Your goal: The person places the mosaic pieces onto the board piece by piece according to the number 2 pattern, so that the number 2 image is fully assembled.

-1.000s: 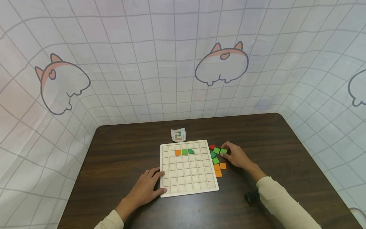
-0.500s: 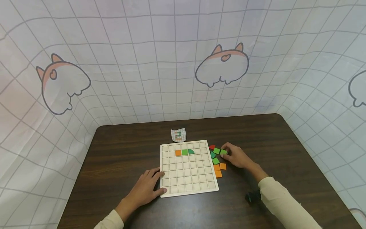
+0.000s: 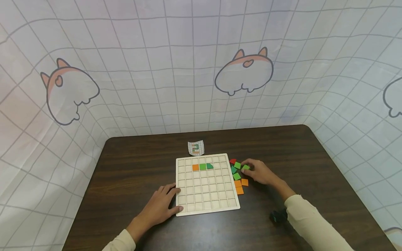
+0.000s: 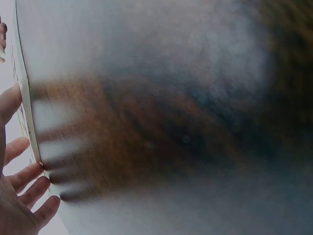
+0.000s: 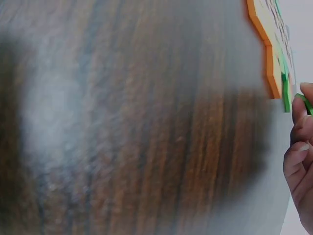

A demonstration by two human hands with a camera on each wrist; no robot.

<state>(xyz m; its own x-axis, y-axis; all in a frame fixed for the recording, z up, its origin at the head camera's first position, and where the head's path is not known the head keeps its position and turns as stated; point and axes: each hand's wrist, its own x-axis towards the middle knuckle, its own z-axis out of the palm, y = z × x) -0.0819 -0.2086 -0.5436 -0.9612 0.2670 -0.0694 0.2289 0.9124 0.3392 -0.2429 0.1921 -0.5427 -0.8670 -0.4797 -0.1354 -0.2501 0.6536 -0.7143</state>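
A pale square grid board (image 3: 207, 198) lies on the dark table, with an orange square tile (image 3: 195, 167), a green square tile (image 3: 202, 166) and a dark green rounded tile (image 3: 209, 166) in one upper row. My left hand (image 3: 158, 205) rests at the board's left edge, thumb and index fingertip on its rim, fingers spread. Right of the board, my right hand (image 3: 259, 171) pinches a light green square tile (image 3: 246, 167) between thumb and fingers. In the right wrist view that green tile (image 5: 304, 103) shows tilted between the fingertips.
Beside the board's right edge lie loose tiles: a red one (image 3: 232, 161), several green ones (image 3: 237, 176) and several orange ones (image 3: 239, 190). A small pattern card (image 3: 196, 148) sits behind the board. A dark object (image 3: 277, 216) lies by the right forearm.
The green tile in my right fingers has tilted slightly, and that hand has shifted a little toward me. My left hand and the board stay in place.
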